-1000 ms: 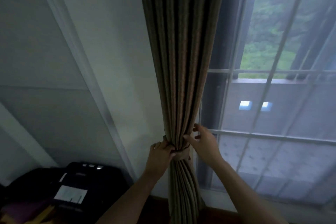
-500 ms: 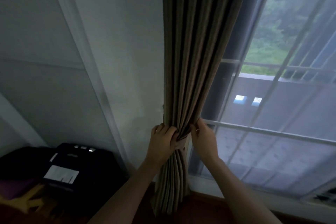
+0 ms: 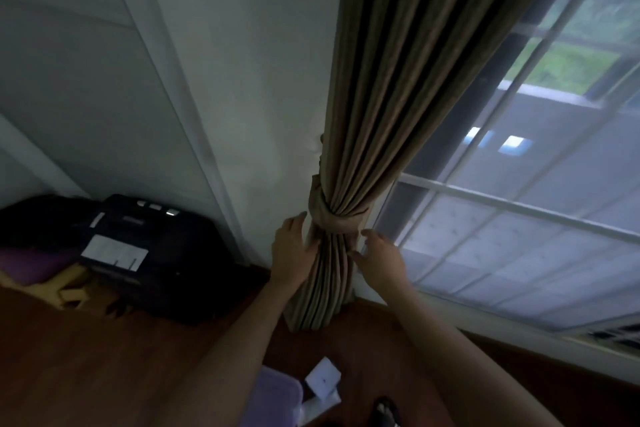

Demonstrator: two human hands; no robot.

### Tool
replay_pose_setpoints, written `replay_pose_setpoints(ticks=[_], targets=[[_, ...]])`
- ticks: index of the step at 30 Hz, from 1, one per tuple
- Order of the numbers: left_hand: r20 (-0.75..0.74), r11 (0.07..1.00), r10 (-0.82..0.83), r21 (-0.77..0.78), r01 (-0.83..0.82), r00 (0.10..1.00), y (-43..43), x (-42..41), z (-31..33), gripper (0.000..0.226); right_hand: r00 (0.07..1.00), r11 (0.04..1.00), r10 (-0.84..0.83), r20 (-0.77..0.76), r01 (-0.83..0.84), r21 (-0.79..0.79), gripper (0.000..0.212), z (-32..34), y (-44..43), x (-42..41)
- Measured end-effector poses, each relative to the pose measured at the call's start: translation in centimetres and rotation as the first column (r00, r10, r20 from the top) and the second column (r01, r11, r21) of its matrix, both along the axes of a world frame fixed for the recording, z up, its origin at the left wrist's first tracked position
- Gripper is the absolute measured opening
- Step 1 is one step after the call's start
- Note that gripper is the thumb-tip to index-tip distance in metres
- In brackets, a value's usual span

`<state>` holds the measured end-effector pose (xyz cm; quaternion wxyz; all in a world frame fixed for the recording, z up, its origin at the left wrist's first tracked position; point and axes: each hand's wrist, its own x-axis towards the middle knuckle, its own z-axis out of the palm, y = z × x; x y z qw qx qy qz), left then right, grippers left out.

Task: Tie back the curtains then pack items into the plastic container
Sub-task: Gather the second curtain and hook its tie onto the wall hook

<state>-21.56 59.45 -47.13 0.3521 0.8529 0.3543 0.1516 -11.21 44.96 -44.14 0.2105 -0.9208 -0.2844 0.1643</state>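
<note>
- Nearest us, on the brown wooden floor, well out from its wall edge, stands a pale purple plastic container, partly hidden by our left forearm. A small white square box sits just beside it, and we cannot tell whether the two touch.
- Our left hand lies flat against the left side of the gathered folds, fingers straight and gripping nothing.
- Our right hand is loosely spread at the right side of the same folds, just below the tie. Its thumb seems to brush the cloth, and it holds nothing.
- The long brown pleated fabric curtain is cinched by a matching brown fabric tieback band and falls to the floor's corner, where the white wall meets the barred window.
- We judge the tying step on this curtain to be all but done, since the band sits wrapped around the bundle with both hands off it.
- Next we should check that the band holds, then turn down to the container. If another curtain hangs out of view, we cannot tell.
- A black soft case lies along the floor's far left edge.
</note>
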Motion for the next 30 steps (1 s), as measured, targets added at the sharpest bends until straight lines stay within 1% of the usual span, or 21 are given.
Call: replay_pose_setpoints(ticks=[1, 2, 3, 5, 6, 7, 9, 11, 13, 14, 16, 17, 18, 19, 21, 22, 24, 25, 26, 28, 30], targets=[[-0.053, 0.999, -0.041, 0.015, 0.042, 0.998, 0.3, 0.6, 0.1, 0.060, 0.999, 0.999, 0.017, 0.029, -0.016, -0.030, 0.038, 0.0, 0.7, 0.3], [-0.097, 0.997, -0.073, 0.026, 0.076, 0.993, 0.5, 1.2, 0.3, 0.061, 0.998, 0.998, 0.034, 0.055, -0.031, -0.053, 0.035, -0.1, 1.2, 0.5], [-0.108, 0.996, -0.081, 0.029, 0.085, 0.991, 0.7, 1.6, 0.5, 0.055, 0.996, 0.997, 0.047, 0.080, -0.042, -0.066, 0.032, -0.2, 1.6, 0.7], [-0.033, 0.998, -0.035, 0.046, 0.037, 0.999, 1.1, 2.2, 0.4, 0.028, 0.991, 0.995, 0.063, 0.118, -0.054, -0.078, 0.027, -0.6, 2.1, 0.9], [-0.003, 0.997, -0.014, 0.071, 0.015, 1.000, 1.2, 2.2, 0.2, 0.018, 0.988, 0.995, 0.073, 0.139, -0.063, -0.077, 0.026, -0.8, 2.1, 0.9], [0.009, 0.994, -0.001, 0.106, 0.000, 1.000, 1.2, 2.1, 0.0, 0.012, 0.985, 0.995, 0.079, 0.155, -0.069, -0.069, 0.024, -1.0, 1.9, 0.9], [0.011, 0.988, 0.023, 0.150, -0.025, 1.000, 1.1, 1.8, -0.3, 0.007, 0.984, 0.999, 0.043, 0.172, -0.038, -0.034, 0.022, -1.4, 0.9, 0.9], [0.001, 0.988, 0.043, 0.147, -0.042, 0.999, 0.8, 1.8, -0.4, 0.005, 0.985, 0.999, -0.037, 0.171, 0.037, 0.003, 0.019, -1.6, -0.6, 1.2], [-0.041, 0.991, 0.002, 0.130, 0.004, 0.999, 0.5, 2.5, -0.4, 0.008, 0.986, 0.996, -0.084, 0.145, 0.082, 0.016, 0.017, -1.9, -1.4, 1.5], [-0.043, 0.994, -0.017, 0.103, 0.021, 0.999, 0.4, 2.8, -0.4, 0.010, 0.990, 0.996, -0.084, 0.116, 0.082, 0.017, 0.018, -1.9, -1.4, 1.5], [0.022, 1.000, -0.007, -0.010, 0.007, 1.000, 0.1, 3.1, -0.1, 0.012, 0.997, 0.997, -0.074, 0.032, 0.073, 0.036, 0.018, -1.6, -1.1, 1.5], [0.064, 0.996, 0.023, -0.093, -0.017, 0.998, -0.1, 2.9, 0.2, 0.012, 0.996, 0.993, -0.084, 0.001, 0.083, 0.084, 0.015, -1.1, -0.9, 1.4], [0.112, 0.981, 0.068, -0.186, -0.046, 0.991, -0.2, 2.6, 0.4, 0.013, 0.995, 0.981, -0.100, -0.010, 0.100, 0.168, 0.012, -0.5, -0.9, 1.3], [0.154, 0.956, 0.127, -0.282, -0.079, 0.980, -0.3, 2.2, 0.8, 0.016, 0.994, 0.954, -0.110, 0.012, 0.102, 0.282, 0.015, 0.3, -1.1, 1.1], [0.243, 0.864, 0.255, -0.491, -0.108, 0.936, -0.2, 1.6, 1.9, 0.011, 0.989, 0.880, -0.083, 0.120, 0.016, 0.474, 0.021, 1.8, -1.3, 0.6], [0.269, 0.794, 0.306, -0.601, -0.089, 0.913, 0.0, 1.5, 2.5, 0.007, 0.982, 0.862, -0.048, 0.183, -0.051, 0.504, 0.023, 2.3, -1.3, 0.5], [0.263, 0.659, 0.373, -0.750, -0.055, 0.890, 0.0, 1.4, 3.4, 0.013, 0.962, 0.880, 0.015, 0.273, -0.142, 0.454, 0.025, 2.9, -1.0, 0.6], [0.259, 0.648, 0.372, -0.760, -0.049, 0.891, -0.2, 1.4, 3.7, 0.012, 0.954, 0.894, 0.025, 0.299, -0.156, 0.420, 0.024, 3.0, -0.7, 0.9], [0.269, 0.664, 0.354, -0.747, -0.038, 0.896, -0.4, 1.4, 3.9, 0.008, 0.947, 0.904, 0.030, 0.321, -0.163, 0.396, 0.021, 3.0, -0.4, 1.1], [0.285, 0.710, 0.311, -0.704, -0.022, 0.907, -0.4, 1.4, 4.0, 0.005, 0.943, 0.915, 0.043, 0.329, -0.169, 0.365, 0.016, 3.1, 0.1, 1.4], [0.247, 0.785, 0.232, -0.619, -0.031, 0.941, 0.0, 1.7, 3.6, 0.006, 0.946, 0.922, 0.040, 0.322, -0.159, 0.354, 0.015, 3.5, 0.4, 1.5]])
